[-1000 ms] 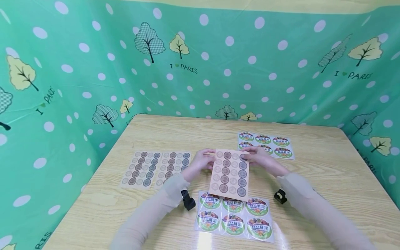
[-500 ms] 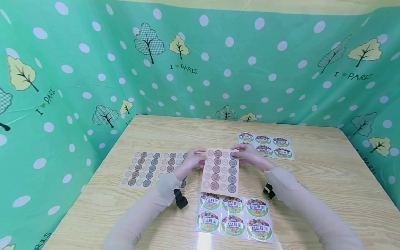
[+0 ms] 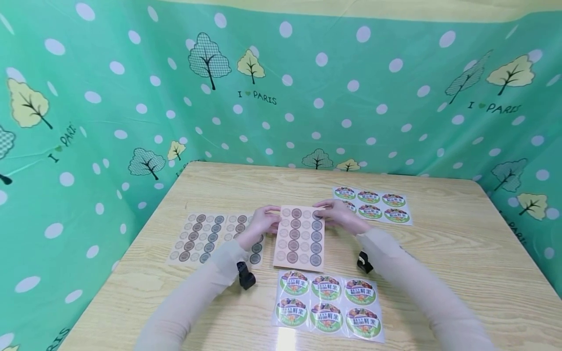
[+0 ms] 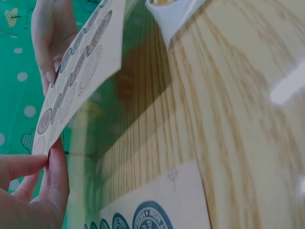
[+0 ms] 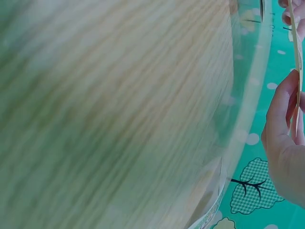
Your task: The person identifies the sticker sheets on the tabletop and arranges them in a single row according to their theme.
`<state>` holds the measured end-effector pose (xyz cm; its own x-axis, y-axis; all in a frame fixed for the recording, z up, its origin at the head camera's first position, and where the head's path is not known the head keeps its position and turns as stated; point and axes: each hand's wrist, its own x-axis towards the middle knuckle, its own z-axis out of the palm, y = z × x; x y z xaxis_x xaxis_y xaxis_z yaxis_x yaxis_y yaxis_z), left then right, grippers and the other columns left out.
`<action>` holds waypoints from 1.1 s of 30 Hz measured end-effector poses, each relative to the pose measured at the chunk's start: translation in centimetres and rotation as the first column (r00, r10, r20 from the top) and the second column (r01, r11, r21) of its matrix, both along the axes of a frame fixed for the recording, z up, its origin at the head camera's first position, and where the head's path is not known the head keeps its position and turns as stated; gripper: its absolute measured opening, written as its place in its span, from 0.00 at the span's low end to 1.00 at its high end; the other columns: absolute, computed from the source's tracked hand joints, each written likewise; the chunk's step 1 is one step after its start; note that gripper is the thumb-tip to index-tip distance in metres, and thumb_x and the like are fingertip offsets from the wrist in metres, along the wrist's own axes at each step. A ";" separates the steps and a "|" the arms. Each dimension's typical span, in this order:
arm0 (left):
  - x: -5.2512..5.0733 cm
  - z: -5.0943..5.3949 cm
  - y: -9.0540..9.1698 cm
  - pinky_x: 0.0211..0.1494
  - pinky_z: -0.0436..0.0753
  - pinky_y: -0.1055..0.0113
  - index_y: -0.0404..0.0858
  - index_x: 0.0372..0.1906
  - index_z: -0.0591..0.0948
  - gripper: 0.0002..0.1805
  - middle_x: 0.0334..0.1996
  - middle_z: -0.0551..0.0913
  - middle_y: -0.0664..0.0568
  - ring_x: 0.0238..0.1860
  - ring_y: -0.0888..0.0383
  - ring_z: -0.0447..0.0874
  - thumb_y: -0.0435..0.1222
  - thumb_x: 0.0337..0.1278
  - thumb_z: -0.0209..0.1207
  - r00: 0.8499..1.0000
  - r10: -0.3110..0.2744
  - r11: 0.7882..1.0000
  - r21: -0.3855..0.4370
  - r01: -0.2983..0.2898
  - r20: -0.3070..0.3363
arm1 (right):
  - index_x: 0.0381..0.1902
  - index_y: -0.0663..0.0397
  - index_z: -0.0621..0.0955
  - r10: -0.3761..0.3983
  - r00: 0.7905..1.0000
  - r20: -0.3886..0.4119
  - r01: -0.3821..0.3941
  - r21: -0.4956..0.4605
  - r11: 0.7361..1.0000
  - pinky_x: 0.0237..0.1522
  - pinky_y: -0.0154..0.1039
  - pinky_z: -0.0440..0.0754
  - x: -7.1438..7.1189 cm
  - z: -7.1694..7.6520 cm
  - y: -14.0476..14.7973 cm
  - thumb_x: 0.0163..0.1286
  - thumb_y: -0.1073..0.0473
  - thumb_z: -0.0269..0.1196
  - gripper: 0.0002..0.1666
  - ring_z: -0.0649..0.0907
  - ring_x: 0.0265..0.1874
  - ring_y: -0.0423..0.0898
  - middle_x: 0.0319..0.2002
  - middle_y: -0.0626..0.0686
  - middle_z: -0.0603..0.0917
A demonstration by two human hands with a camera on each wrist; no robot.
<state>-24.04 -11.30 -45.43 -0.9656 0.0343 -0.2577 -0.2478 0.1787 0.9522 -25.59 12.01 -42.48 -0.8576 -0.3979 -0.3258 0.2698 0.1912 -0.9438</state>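
Between my two hands a sheet of round stickers (image 3: 300, 239), tan with rows of brown, grey and pale circles, is held tilted above the table. My left hand (image 3: 265, 221) pinches its upper left edge between thumb and fingers. On the opposite side my right hand (image 3: 340, 215) grips the upper right corner, thumb on the printed face. In the left wrist view the sticker sheet (image 4: 78, 71) is seen edge-on, clear of the wood. To the left lie two similar sticker sheets (image 3: 196, 239), side by side; my left arm partly covers the nearer one.
A clear-backed sheet of fruit label stickers (image 3: 328, 306) lies near the front of the wooden table (image 3: 448, 243). Another fruit label sheet (image 3: 386, 205) lies at the back right, partly behind my right hand. A green polka-dot curtain (image 3: 281, 87) encloses the back and sides.
Both hands have moved left together with the held sticker sheet, which now hangs closer to the two tan sheets and uncovers more of the front fruit label sheet.
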 end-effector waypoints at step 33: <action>0.8 0.7 -1.6 0.25 0.81 0.69 0.29 0.47 0.74 0.17 0.29 0.79 0.42 0.19 0.62 0.76 0.22 0.47 0.53 0.999 0.040 0.992 -0.123 -0.042 -0.014 | 0.46 0.64 0.74 -0.014 0.994 -0.107 0.035 0.193 0.981 0.29 0.37 0.82 -1.0 -2.0 -3.3 0.58 0.67 0.59 0.16 0.80 0.22 0.43 0.30 0.57 0.81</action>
<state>-23.23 -12.94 -44.77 -0.9685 -0.0365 -0.2461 -0.2462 0.2845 0.9265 -26.62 8.76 -44.47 -0.8998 -0.3146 -0.3023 0.1780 0.3678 -0.9127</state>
